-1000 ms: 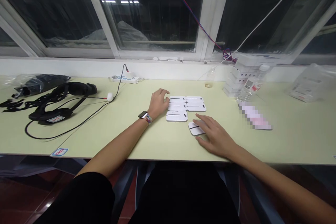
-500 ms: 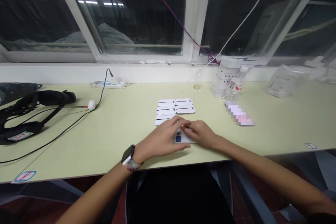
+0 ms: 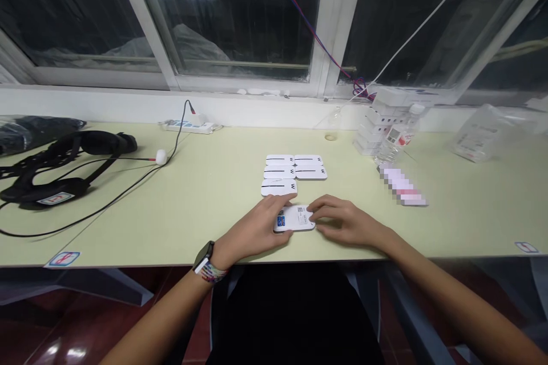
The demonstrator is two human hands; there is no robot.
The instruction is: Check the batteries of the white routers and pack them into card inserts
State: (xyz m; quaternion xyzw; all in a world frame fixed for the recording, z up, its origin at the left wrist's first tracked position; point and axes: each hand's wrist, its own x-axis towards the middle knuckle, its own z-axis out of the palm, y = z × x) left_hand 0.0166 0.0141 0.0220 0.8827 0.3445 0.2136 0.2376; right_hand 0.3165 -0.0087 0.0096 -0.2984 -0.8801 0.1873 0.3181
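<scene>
A flat white rounded pack with printed codes and a blue patch lies near the front of the table. My left hand is closed around its left end, thumb on the near side and fingers on the far side. At the right end, my right hand has bent fingertips on the pack's edge, the thumb close below. Beyond my hands several similar white packs lie face up in two columns, each with a black line and a "W" mark; the nearest pack is just past my left fingers.
A black headset and its cable lie to the left. A power strip sits near the wall. On the right are stacked white boxes, a plastic bottle, a blurred pink item and a plastic bag.
My right hand has drawn back rightward from over the pack to its right end, uncovering its printed face. My left hand's fingers have moved down onto the pack. The view has shifted slightly.
</scene>
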